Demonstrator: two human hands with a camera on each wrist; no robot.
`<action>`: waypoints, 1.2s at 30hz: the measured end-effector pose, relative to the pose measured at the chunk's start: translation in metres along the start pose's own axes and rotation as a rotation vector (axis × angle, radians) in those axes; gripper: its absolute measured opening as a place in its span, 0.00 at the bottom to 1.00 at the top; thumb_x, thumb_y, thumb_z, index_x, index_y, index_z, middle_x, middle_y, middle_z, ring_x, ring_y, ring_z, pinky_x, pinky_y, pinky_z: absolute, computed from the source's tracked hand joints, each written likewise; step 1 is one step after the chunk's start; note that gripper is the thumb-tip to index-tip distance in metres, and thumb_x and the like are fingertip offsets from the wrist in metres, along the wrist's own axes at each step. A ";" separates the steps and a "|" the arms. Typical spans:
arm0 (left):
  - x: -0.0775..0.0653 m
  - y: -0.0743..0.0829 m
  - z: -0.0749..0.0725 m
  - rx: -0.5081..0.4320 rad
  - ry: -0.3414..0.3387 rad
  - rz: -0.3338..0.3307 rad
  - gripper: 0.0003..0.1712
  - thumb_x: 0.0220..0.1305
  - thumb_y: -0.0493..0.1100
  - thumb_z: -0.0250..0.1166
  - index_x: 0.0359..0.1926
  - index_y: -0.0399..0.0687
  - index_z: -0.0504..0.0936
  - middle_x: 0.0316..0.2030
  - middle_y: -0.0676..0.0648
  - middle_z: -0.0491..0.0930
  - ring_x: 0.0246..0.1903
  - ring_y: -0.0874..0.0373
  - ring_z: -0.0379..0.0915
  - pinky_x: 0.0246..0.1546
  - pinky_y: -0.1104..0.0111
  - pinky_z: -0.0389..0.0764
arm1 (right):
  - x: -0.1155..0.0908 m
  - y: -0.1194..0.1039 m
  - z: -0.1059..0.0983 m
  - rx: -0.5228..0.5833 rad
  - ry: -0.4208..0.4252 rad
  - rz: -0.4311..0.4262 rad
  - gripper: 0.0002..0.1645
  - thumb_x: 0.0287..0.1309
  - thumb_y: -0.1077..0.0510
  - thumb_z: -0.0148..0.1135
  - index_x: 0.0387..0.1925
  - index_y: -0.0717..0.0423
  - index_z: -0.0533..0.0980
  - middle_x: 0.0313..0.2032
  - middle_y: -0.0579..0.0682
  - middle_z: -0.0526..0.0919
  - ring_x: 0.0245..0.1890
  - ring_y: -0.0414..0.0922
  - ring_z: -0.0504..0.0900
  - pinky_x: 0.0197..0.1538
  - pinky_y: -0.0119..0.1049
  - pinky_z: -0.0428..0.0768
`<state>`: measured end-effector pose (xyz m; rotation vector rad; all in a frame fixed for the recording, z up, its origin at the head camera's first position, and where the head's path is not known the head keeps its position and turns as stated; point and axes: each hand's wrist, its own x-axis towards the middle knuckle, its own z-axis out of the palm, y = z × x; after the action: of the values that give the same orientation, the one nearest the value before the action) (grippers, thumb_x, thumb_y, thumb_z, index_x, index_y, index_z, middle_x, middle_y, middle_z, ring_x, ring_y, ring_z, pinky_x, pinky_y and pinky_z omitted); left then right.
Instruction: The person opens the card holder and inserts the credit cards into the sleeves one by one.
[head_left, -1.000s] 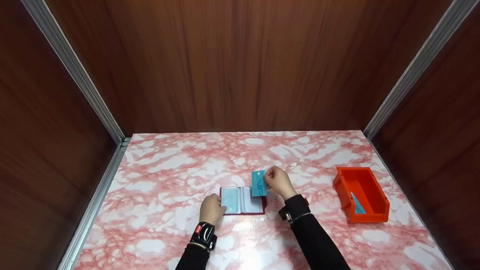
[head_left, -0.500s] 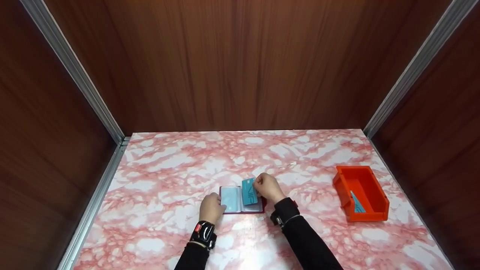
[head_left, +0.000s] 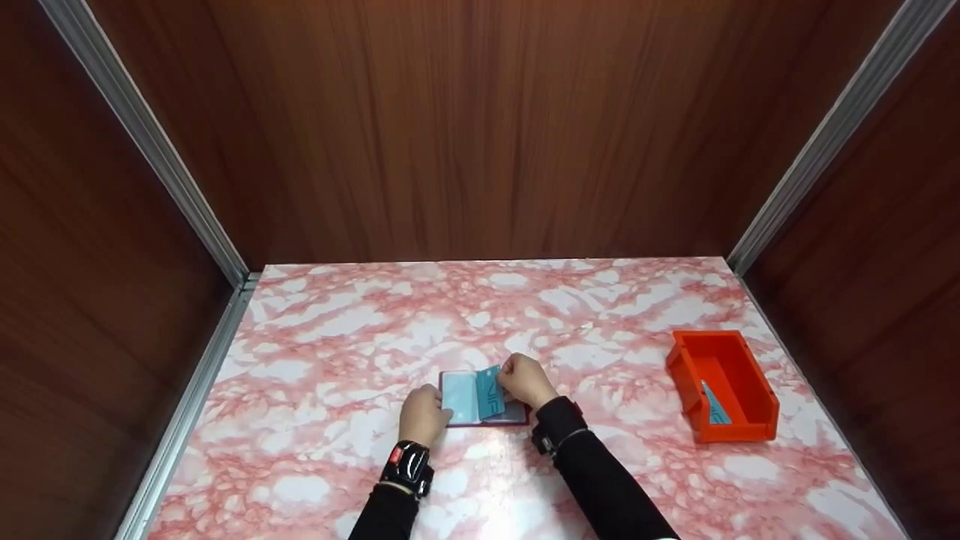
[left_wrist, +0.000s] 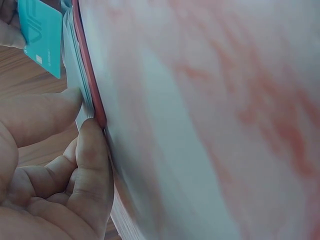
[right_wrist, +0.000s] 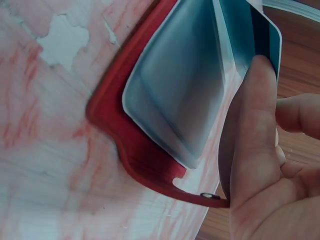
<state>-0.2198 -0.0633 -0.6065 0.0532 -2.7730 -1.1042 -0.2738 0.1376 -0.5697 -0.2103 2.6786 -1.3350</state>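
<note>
A red card holder (right_wrist: 112, 105) with clear plastic sleeves lies spread open on the table. My left hand (head_left: 422, 415) pinches its left edge between thumb and fingers; the left wrist view shows the thumb on the sleeves (left_wrist: 75, 62) and a finger at the red cover (left_wrist: 89, 65). My right hand (head_left: 527, 381) pinches a teal card (head_left: 490, 394) printed "VIP" by its right edge. The card is tilted over the holder's middle fold. In the right wrist view the card's dark-striped back (right_wrist: 261, 32) shows; whether its inner edge is inside a sleeve I cannot tell.
An orange bin (head_left: 686, 390) stands at the right of the pink-and-white marbled table (head_left: 337, 322). Another teal card (head_left: 716, 405) leans inside it. Brown wood-grain panels (head_left: 450, 135) with metal corner posts enclose the back and sides.
The right hand has carried the teal card left and toward me, from above the right-hand sleeves to the middle fold, and turned it at a slant. The left hand has stayed at the holder.
</note>
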 end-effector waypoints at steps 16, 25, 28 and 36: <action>0.001 0.002 -0.001 -0.011 -0.005 -0.016 0.13 0.45 0.33 0.75 0.31 0.35 0.79 0.26 0.46 0.77 0.30 0.48 0.75 0.37 0.55 0.77 | 0.005 0.001 0.005 -0.045 0.005 -0.014 0.09 0.55 0.67 0.55 0.22 0.56 0.67 0.21 0.47 0.70 0.17 0.41 0.80 0.24 0.34 0.80; 0.000 0.000 0.000 -0.007 0.001 -0.015 0.13 0.44 0.33 0.74 0.30 0.36 0.78 0.26 0.47 0.76 0.30 0.50 0.73 0.36 0.56 0.76 | 0.006 0.001 0.013 -0.072 0.016 0.008 0.08 0.55 0.66 0.57 0.24 0.57 0.69 0.21 0.48 0.73 0.16 0.43 0.82 0.22 0.32 0.79; 0.000 0.001 0.000 -0.010 -0.001 -0.014 0.13 0.43 0.33 0.73 0.30 0.36 0.78 0.26 0.47 0.75 0.29 0.50 0.73 0.36 0.56 0.76 | 0.006 0.000 0.016 -0.097 0.020 0.015 0.08 0.56 0.65 0.57 0.23 0.56 0.68 0.20 0.48 0.73 0.15 0.41 0.80 0.22 0.32 0.79; 0.000 0.001 -0.001 -0.006 -0.006 -0.012 0.13 0.43 0.33 0.74 0.30 0.35 0.78 0.25 0.47 0.75 0.29 0.50 0.73 0.36 0.56 0.76 | 0.006 -0.002 0.022 -0.135 0.018 0.017 0.11 0.57 0.65 0.57 0.22 0.56 0.68 0.19 0.47 0.73 0.14 0.41 0.79 0.24 0.32 0.79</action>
<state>-0.2197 -0.0632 -0.6045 0.0660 -2.7785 -1.1179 -0.2757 0.1180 -0.5811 -0.1910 2.7812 -1.1578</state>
